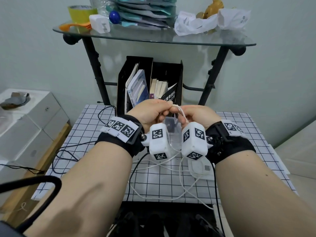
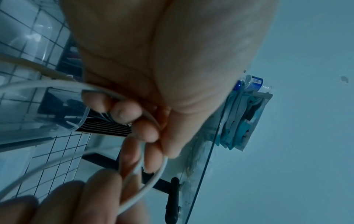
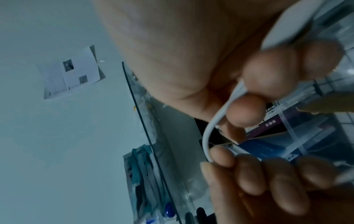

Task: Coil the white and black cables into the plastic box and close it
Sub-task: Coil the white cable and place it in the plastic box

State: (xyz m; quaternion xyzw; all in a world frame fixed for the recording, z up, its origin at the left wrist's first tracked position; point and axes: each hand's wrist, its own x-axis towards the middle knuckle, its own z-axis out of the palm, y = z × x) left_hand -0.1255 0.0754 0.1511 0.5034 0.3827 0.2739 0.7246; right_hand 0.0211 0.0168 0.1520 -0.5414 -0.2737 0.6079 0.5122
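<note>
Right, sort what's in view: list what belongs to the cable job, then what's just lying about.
Job:
white cable, pinched by left hand and right hand
black cable, loose on the gridded table
clear plastic box, under the hands

Lying about:
black file holder with books
tape roll, white charger, blue ball on glass shelf

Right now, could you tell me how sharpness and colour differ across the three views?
Head view: evenly lit, natural colour, wide-angle bending at the edges. Left wrist view: dim blue cast, the white cable readable, nearest fingers blurred. Right wrist view: same blue cast, soft focus, fingertips smeared.
</note>
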